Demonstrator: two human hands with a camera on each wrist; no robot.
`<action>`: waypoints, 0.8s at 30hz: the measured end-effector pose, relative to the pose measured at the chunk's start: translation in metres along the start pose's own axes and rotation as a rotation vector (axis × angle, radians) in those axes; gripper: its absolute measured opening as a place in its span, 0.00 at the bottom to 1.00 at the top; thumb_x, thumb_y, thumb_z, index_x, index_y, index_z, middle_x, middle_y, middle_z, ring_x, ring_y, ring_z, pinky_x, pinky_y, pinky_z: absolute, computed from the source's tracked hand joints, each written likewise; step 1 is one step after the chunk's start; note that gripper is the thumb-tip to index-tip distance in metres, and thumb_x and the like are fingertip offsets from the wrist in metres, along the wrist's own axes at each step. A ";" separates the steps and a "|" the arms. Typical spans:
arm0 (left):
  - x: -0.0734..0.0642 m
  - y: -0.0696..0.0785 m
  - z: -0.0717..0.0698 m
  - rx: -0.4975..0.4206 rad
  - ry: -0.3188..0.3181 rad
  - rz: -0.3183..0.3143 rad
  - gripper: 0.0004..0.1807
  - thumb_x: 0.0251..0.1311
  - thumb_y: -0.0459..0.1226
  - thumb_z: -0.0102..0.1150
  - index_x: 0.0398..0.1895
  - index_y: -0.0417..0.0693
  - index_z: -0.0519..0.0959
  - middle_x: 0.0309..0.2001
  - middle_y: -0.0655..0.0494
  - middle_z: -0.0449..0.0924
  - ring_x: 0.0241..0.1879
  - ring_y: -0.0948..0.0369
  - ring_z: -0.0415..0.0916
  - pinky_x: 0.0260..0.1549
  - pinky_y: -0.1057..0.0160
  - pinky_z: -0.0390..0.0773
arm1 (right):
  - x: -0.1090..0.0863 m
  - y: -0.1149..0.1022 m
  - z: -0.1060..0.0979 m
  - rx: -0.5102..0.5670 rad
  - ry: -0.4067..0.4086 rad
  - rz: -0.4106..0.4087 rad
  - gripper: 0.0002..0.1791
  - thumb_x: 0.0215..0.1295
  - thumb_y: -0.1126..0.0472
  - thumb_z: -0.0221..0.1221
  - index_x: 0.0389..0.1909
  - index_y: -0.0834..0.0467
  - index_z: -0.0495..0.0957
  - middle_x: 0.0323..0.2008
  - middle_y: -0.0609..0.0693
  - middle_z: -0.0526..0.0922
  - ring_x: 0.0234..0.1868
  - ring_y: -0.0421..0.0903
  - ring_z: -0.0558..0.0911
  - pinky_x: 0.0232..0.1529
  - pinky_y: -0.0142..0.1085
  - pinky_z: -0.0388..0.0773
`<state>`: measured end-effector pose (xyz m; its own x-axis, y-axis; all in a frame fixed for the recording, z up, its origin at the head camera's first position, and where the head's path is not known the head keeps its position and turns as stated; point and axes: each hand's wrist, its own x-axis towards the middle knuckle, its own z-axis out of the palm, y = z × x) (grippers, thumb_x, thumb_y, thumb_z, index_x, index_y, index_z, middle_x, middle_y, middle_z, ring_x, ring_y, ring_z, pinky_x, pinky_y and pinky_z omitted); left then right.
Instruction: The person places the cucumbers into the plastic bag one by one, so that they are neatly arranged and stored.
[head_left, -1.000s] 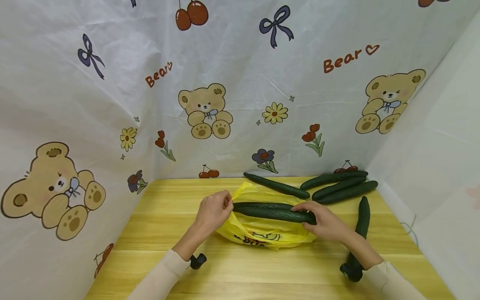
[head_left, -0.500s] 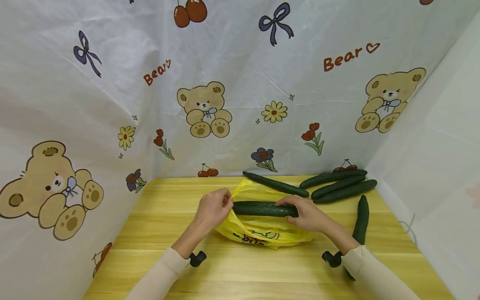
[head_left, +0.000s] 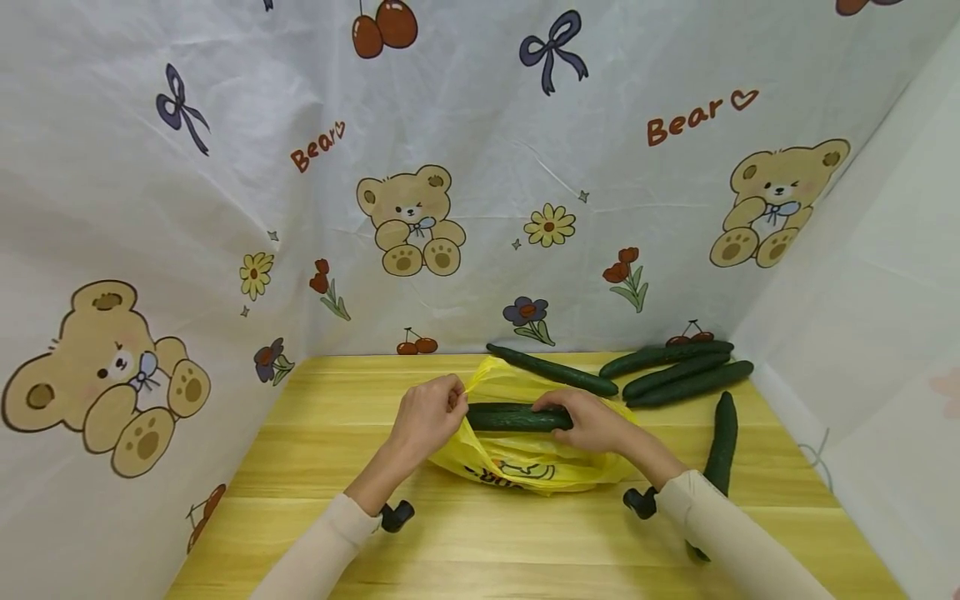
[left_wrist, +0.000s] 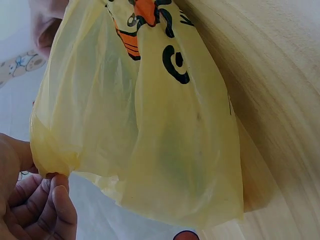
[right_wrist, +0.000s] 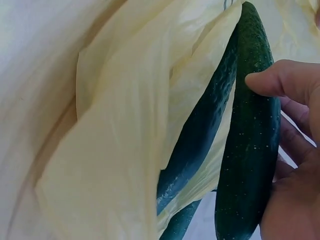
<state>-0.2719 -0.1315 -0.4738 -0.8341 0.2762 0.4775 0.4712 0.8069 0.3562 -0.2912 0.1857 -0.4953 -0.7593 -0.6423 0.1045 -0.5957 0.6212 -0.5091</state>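
A yellow plastic bag (head_left: 558, 475) with black print lies on the table, its mouth spread open. My left hand (head_left: 427, 417) pinches the bag's left edge; in the left wrist view its thumb and fingers (left_wrist: 62, 202) hold the gathered film. My right hand (head_left: 592, 423) grips a dark green cucumber (head_left: 506, 417) that lies lengthwise in the mouth of the bag, its left end hidden near the left hand. In the right wrist view the thumb presses along this cucumber (right_wrist: 250, 145), and another cucumber (right_wrist: 202, 132) shows beside it among the bag's folds.
Behind the bag lies one long cucumber (head_left: 551, 369). Three more cucumbers (head_left: 686, 379) are grouped at the back right, and a single one (head_left: 722, 437) lies on the right, partly covered by the right sleeve. A patterned white curtain (head_left: 480, 308) borders the wooden table (head_left: 337, 417).
My right hand has moved left, carrying the cucumber further into the bag, so less of its length shows. The left hand keeps its pinch on the bag's edge.
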 end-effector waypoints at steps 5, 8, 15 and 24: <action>0.000 0.001 0.000 -0.004 -0.002 -0.005 0.05 0.69 0.36 0.67 0.33 0.54 0.83 0.23 0.65 0.80 0.18 0.72 0.67 0.20 0.71 0.70 | 0.006 -0.001 -0.002 -0.061 -0.040 0.008 0.25 0.69 0.67 0.68 0.66 0.58 0.81 0.64 0.52 0.85 0.65 0.55 0.84 0.66 0.56 0.81; 0.000 0.001 -0.001 -0.007 -0.003 -0.010 0.05 0.69 0.36 0.67 0.33 0.53 0.84 0.23 0.65 0.81 0.18 0.72 0.67 0.20 0.71 0.70 | 0.007 -0.001 -0.002 -0.083 -0.055 0.023 0.25 0.69 0.67 0.68 0.67 0.59 0.81 0.64 0.53 0.85 0.66 0.56 0.83 0.67 0.56 0.81; -0.001 0.001 -0.002 -0.004 0.000 -0.009 0.05 0.69 0.36 0.67 0.33 0.53 0.84 0.23 0.64 0.81 0.18 0.72 0.67 0.20 0.71 0.70 | 0.003 -0.002 -0.002 -0.071 -0.016 0.037 0.22 0.71 0.70 0.64 0.64 0.58 0.82 0.61 0.54 0.86 0.62 0.56 0.83 0.64 0.56 0.82; -0.004 0.000 -0.001 0.000 0.008 -0.007 0.04 0.69 0.36 0.67 0.34 0.53 0.85 0.24 0.64 0.82 0.18 0.72 0.67 0.20 0.71 0.70 | -0.001 0.002 -0.002 -0.072 -0.006 0.035 0.21 0.72 0.69 0.64 0.64 0.56 0.83 0.60 0.52 0.86 0.62 0.57 0.82 0.65 0.59 0.80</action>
<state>-0.2687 -0.1336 -0.4746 -0.8350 0.2662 0.4816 0.4653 0.8087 0.3598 -0.2922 0.1891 -0.4948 -0.7788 -0.6219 0.0822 -0.5860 0.6744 -0.4493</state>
